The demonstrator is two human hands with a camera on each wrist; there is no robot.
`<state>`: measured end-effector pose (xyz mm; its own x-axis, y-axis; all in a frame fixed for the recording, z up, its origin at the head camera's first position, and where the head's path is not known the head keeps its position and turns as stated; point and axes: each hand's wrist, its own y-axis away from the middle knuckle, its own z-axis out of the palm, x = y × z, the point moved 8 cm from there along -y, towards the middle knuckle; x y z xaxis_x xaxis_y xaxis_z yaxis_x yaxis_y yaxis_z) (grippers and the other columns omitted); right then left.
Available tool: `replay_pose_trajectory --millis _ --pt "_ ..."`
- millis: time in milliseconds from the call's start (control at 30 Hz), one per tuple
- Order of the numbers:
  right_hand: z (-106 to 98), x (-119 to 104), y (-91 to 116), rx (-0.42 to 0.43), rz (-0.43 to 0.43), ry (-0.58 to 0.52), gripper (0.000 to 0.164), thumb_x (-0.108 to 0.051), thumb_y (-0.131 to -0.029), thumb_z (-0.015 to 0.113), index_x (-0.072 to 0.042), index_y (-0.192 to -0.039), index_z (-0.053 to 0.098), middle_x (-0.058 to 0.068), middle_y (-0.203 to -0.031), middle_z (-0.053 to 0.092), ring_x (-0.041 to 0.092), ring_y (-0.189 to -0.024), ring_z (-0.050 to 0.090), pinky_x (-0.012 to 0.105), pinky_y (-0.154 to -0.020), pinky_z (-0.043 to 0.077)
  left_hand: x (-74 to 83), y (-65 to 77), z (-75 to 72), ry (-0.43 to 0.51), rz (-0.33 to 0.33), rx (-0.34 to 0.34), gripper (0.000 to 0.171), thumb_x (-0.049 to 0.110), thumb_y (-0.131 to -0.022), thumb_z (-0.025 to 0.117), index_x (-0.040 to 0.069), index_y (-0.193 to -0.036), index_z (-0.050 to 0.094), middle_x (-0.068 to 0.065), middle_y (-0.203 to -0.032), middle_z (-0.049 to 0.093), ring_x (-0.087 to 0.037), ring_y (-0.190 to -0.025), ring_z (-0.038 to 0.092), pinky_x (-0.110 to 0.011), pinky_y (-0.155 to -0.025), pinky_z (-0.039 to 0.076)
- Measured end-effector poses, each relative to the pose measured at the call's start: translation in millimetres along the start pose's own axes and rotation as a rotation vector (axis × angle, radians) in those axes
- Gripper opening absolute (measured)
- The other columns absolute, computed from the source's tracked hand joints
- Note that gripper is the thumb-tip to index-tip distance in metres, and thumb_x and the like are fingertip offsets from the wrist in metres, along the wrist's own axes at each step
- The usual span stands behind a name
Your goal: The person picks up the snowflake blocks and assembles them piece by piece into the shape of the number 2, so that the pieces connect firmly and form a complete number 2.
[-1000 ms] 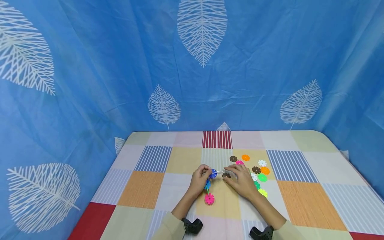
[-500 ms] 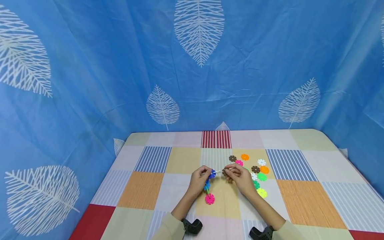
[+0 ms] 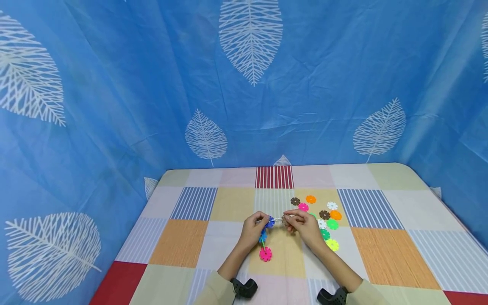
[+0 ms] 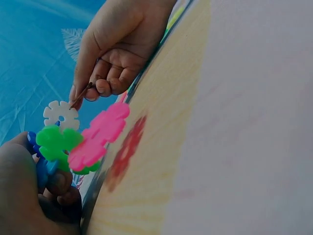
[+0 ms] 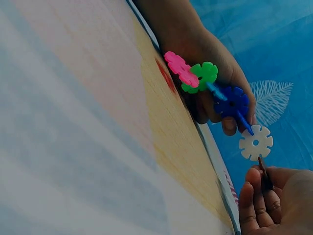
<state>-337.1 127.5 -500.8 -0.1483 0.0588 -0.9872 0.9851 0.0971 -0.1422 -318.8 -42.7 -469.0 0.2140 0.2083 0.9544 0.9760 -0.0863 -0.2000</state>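
My left hand (image 3: 252, 230) grips a chain of notched plastic discs by its blue discs. In the right wrist view the chain runs from a pink disc (image 5: 181, 69) through a green disc (image 5: 200, 78), a light blue disc (image 5: 216, 92) and dark blue discs (image 5: 231, 102) to a white disc (image 5: 256, 142). Between thumb and fingers my right hand (image 3: 305, 226) pinches a brown disc (image 5: 264, 172), seen edge-on. Its edge meets the rim of the white disc, opposite the dark blue one. The fingers cover much of the brown disc.
Several loose discs lie right of my right hand, among them an orange disc (image 3: 310, 199), a brown disc (image 3: 295, 201), a white disc (image 3: 332, 206) and a yellow disc (image 3: 332, 245). A patchwork cloth (image 3: 183, 241) covers the table. Blue curtain (image 3: 305, 106) surrounds it behind and at the sides.
My right hand has picked up the brown disc, turned it on edge and brought it to the white disc. The left hand keeps its hold on the chain, nearly still.
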Motion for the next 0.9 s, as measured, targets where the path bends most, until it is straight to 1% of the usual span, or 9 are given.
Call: replay_pose_trajectory --millis 67,133,233,333,467,567,667,800,900 --pt "0.3 -0.9 0.6 -0.013 -0.002 -0.009 0.023 -0.009 -0.087 0.064 0.006 -0.104 0.063 0.017 -0.076 0.066 0.017 -0.057 0.060 0.031 -0.056 0.053 -0.2 0.1 0.9 -0.005 0.007 0.000 0.015 0.006 -0.090 0.057 -0.004 -0.082 0.064 -0.011 -0.087 0.066 -0.008 -0.077 0.055 -0.019 -0.067 0.045" --pt "1.0 -2.0 1.3 -0.030 -0.009 -0.023 0.024 -0.009 -0.087 0.063 0.007 -0.105 0.063 0.019 -0.077 0.066 0.017 -0.058 0.061 0.031 -0.057 0.054 0.0 0.2 2.0 -0.008 0.015 -0.004 0.014 0.005 -0.090 0.057 -0.005 -0.083 0.064 -0.011 -0.087 0.066 -0.008 -0.079 0.055 -0.019 -0.067 0.045" --pt "2.3 -2.0 1.8 -0.051 -0.009 -0.050 0.025 -0.008 -0.088 0.063 0.009 -0.105 0.061 0.022 -0.078 0.065 0.017 -0.059 0.061 0.032 -0.058 0.054 -0.1 0.1 3.9 0.000 0.024 -0.022 0.015 0.006 -0.090 0.057 -0.006 -0.083 0.064 -0.012 -0.084 0.065 -0.007 -0.073 0.054 -0.018 -0.062 0.044" --pt "3.9 0.1 2.7 -0.053 0.015 -0.081 0.025 -0.006 -0.087 0.063 0.012 -0.105 0.060 0.022 -0.080 0.065 0.018 -0.060 0.062 0.032 -0.059 0.054 -1.5 0.4 5.3 0.025 0.030 -0.046 0.017 0.006 -0.091 0.056 -0.008 -0.084 0.062 -0.014 -0.081 0.064 -0.006 -0.066 0.051 -0.017 -0.057 0.042" --pt "7.6 3.5 3.9 -0.051 0.054 -0.121 0.024 -0.003 -0.087 0.062 0.013 -0.105 0.058 0.022 -0.082 0.066 0.019 -0.062 0.063 0.033 -0.060 0.054 -3.6 1.7 5.7 0.078 0.011 -0.075 0.018 0.004 -0.092 0.054 -0.010 -0.084 0.060 -0.016 -0.077 0.062 -0.008 -0.061 0.049 -0.015 -0.053 0.040" --pt "9.4 4.9 4.1 -0.043 0.064 -0.152 0.023 -0.001 -0.087 0.061 0.014 -0.104 0.058 0.022 -0.082 0.066 0.019 -0.062 0.064 0.033 -0.060 0.054 -4.4 1.8 5.5 0.105 -0.009 -0.087 0.018 0.003 -0.093 0.053 -0.012 -0.085 0.059 -0.014 -0.074 0.060 -0.008 -0.058 0.047 -0.015 -0.052 0.039" --pt "10.3 5.0 3.5 -0.040 0.054 -0.163 0.022 -0.001 -0.087 0.061 0.014 -0.103 0.058 0.022 -0.082 0.066 0.019 -0.062 0.064 0.033 -0.059 0.054 -4.1 1.2 5.9 0.112 -0.010 -0.096 0.018 0.004 -0.093 0.053 -0.012 -0.085 0.059 -0.012 -0.072 0.059 -0.007 -0.058 0.046 -0.015 -0.052 0.038" --pt "11.1 2.8 3.4 -0.052 0.020 -0.148 0.023 -0.003 -0.086 0.062 0.014 -0.102 0.058 0.024 -0.082 0.065 0.020 -0.062 0.064 0.034 -0.059 0.054 -3.1 0.9 7.1 0.114 0.003 -0.100 0.018 0.003 -0.092 0.053 -0.012 -0.084 0.059 -0.011 -0.073 0.059 -0.004 -0.058 0.046 -0.015 -0.053 0.038" --pt "10.9 1.4 4.5 -0.055 0.001 -0.138 0.024 -0.005 -0.087 0.063 0.013 -0.102 0.058 0.024 -0.081 0.065 0.021 -0.063 0.064 0.035 -0.060 0.054 -3.3 1.4 8.1 0.133 -0.006 -0.101 0.018 0.003 -0.092 0.053 -0.012 -0.084 0.058 -0.007 -0.071 0.058 -0.006 -0.057 0.046 -0.015 -0.052 0.038"
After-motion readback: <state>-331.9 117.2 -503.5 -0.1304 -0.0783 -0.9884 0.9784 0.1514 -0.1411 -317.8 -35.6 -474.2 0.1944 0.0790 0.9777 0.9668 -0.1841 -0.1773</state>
